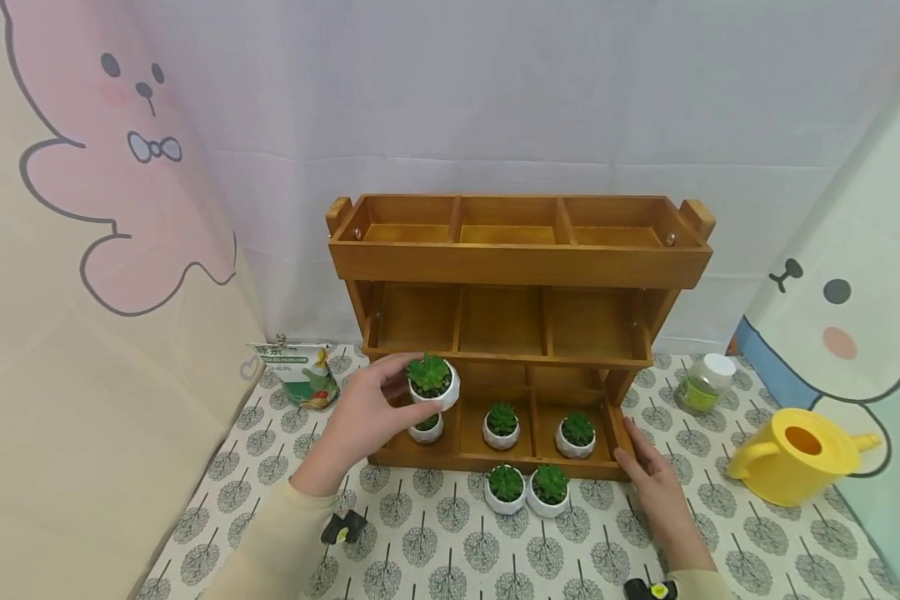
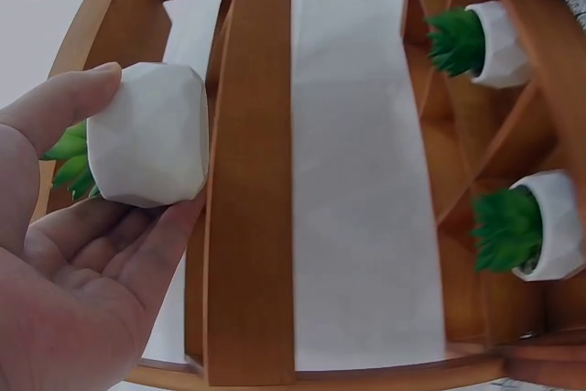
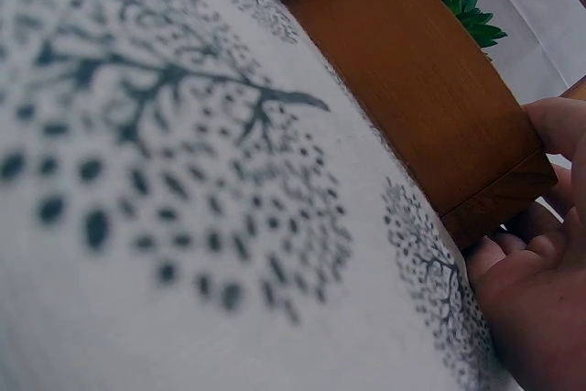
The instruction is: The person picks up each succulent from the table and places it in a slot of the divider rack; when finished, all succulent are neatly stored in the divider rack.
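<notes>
My left hand pinches a small potted succulent, green in a white faceted pot, in front of the wooden shelf's middle tier. In the left wrist view the pot sits between thumb and fingers. At the right front corner of the three-tier wooden shelf, my right hand grips the bottom tier's edge. The bottom tier carries one potted succulent in its left compartment, partly hidden by the held pot, one in the middle and one at right.
Two more potted succulents, a left one and a right one, stand on the tree-patterned cloth before the shelf. A printed bag lies left; a white-capped jar and a yellow watering can stand right.
</notes>
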`<state>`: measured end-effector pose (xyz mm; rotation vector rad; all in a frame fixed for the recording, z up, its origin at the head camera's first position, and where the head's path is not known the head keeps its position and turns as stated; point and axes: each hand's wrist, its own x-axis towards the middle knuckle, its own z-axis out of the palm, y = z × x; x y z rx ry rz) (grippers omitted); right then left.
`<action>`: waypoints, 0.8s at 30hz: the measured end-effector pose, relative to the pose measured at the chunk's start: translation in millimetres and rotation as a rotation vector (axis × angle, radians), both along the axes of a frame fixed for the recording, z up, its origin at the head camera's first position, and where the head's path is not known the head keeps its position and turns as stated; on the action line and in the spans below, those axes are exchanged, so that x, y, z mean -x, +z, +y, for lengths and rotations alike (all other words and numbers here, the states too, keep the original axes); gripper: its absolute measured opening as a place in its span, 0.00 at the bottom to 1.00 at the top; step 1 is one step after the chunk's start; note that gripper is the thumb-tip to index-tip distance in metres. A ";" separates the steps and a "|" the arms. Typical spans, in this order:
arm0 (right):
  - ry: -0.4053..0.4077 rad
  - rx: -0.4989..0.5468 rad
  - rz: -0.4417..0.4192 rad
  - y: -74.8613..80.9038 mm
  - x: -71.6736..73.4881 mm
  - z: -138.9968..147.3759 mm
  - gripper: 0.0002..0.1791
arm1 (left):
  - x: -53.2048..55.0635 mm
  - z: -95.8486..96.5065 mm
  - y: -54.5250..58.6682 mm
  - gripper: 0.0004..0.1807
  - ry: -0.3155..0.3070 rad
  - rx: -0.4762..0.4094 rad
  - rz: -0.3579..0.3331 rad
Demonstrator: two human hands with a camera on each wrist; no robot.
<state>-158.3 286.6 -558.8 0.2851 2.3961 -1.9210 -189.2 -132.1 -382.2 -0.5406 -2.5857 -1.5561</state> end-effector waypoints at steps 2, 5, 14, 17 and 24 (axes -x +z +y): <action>0.000 -0.001 -0.003 -0.3 0.2 0.0 0.40 | 4.0 -1.1 6.1 0.35 0.013 -0.002 0.012; 0.000 0.000 -0.004 -0.6 0.5 0.0 0.40 | 10.9 -1.8 15.4 0.34 0.025 -0.003 0.045; 0.001 0.005 0.009 -0.9 0.9 0.8 0.40 | 41.9 -1.2 30.8 0.33 0.090 -0.021 0.059; 0.002 0.003 0.012 -0.9 0.9 0.8 0.40 | 51.7 1.3 30.0 0.33 0.136 0.016 0.061; 0.004 -0.002 0.016 -1.1 1.0 1.4 0.39 | 69.3 7.4 23.2 0.35 0.195 0.155 0.094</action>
